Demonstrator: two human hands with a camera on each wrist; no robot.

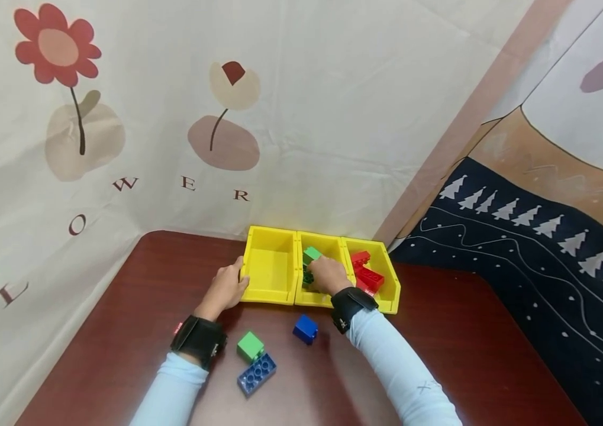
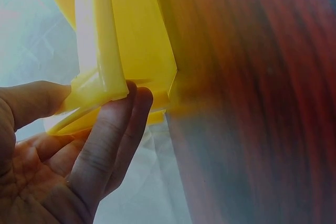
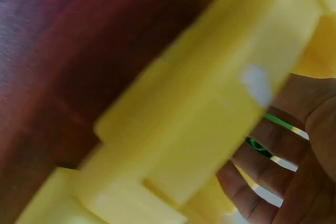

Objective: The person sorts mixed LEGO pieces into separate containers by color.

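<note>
Three yellow bins stand joined in a row at the back of the table. My left hand [image 1: 226,285] grips the outer edge of the left bin [image 1: 270,266], thumb on one side of the rim and fingers on the other [image 2: 100,85]. Inside the middle bin, my right hand [image 1: 329,274] is at several green bricks [image 1: 312,255]. Bits of green [image 3: 258,147] show between its fingers in the right wrist view; the bin wall [image 3: 210,103] hides part of that hand, so its hold is unclear. Red bricks [image 1: 369,277] lie in the right bin.
In front of the bins, a light green brick [image 1: 250,346] touches a long dark blue brick [image 1: 256,374]. A small blue brick [image 1: 306,329] lies apart, nearer the middle bin. A printed cloth [image 1: 333,118] hangs behind the brown table [image 1: 439,355].
</note>
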